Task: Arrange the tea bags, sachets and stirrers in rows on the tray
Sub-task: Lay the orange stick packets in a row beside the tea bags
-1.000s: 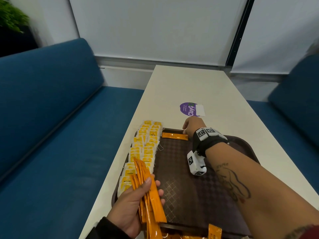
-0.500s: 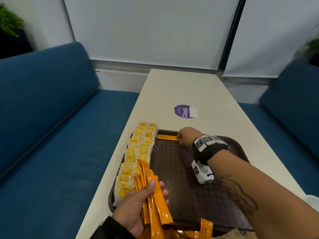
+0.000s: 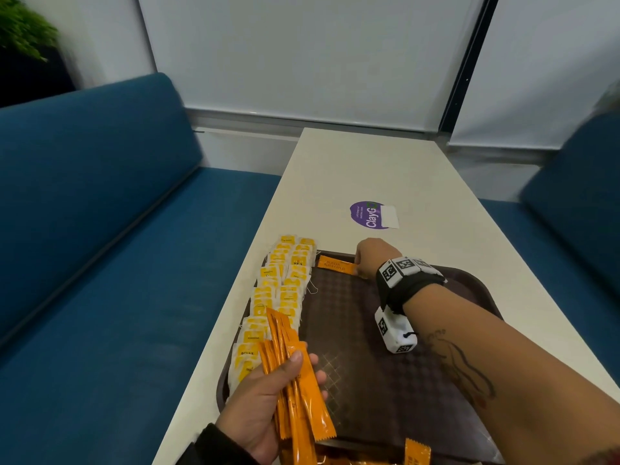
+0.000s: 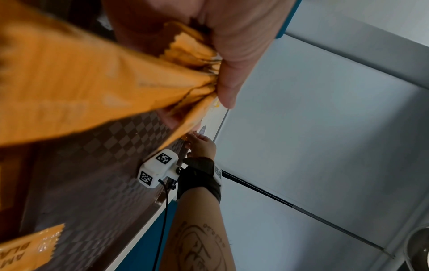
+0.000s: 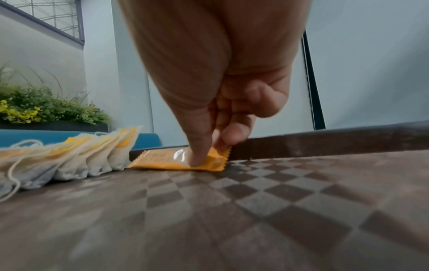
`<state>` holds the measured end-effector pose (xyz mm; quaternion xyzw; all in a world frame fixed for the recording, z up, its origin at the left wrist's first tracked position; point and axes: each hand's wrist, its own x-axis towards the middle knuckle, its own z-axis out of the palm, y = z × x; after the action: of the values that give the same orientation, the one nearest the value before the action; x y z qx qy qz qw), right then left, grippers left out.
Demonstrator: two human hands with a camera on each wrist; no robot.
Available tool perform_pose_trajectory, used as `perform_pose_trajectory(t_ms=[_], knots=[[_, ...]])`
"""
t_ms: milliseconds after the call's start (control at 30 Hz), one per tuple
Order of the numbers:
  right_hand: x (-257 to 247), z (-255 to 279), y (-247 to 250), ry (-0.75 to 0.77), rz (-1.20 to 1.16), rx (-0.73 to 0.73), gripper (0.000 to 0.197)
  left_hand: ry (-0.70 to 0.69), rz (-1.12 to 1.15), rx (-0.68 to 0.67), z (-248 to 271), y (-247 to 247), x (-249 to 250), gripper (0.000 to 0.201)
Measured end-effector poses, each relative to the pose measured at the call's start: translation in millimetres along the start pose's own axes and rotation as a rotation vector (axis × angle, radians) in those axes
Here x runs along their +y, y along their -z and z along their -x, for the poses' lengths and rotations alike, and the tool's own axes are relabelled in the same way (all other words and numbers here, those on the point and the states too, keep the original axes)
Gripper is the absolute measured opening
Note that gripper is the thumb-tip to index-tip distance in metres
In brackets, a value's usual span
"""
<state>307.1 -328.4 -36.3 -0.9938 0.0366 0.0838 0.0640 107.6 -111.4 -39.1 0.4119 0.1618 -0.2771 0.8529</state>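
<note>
A brown checkered tray (image 3: 369, 380) lies on the white table. Tea bags (image 3: 283, 293) with yellow tags run in two columns down the tray's left edge. One orange sachet (image 3: 335, 264) lies flat against the far rim. My right hand (image 3: 358, 268) pinches its right end; in the right wrist view my right hand (image 5: 206, 155) has the thumb on top of the sachet (image 5: 167, 161) and a finger behind it. My left hand (image 3: 302, 360) grips a bundle of orange sachets (image 3: 298, 391) over the tray's near left corner. No stirrers are visible.
More orange sachets (image 3: 416, 453) lie at the tray's near edge. A purple round sticker (image 3: 369, 214) is on the table (image 3: 369, 169) beyond the tray. Blue sofas (image 3: 100, 229) flank the table on both sides, and a plant (image 5: 46, 108) stands far left.
My right hand has stayed at the far rim and come down onto the sachet's right end. The left hand still holds its bundle in the same spot.
</note>
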Motion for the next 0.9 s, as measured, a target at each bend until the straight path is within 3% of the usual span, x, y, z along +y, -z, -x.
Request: perform_pose_trajectory(t_ms=[467,900], knots=[[-10,-10,-1,0.033,0.089,0.084,0.002,-0.003,-0.015,-0.03,-3,1,-1,0.045],[-8,-11,-2,0.02,0.051,0.082,0.012,0.012,-0.011,-0.025,-2,0,-1,0.046]])
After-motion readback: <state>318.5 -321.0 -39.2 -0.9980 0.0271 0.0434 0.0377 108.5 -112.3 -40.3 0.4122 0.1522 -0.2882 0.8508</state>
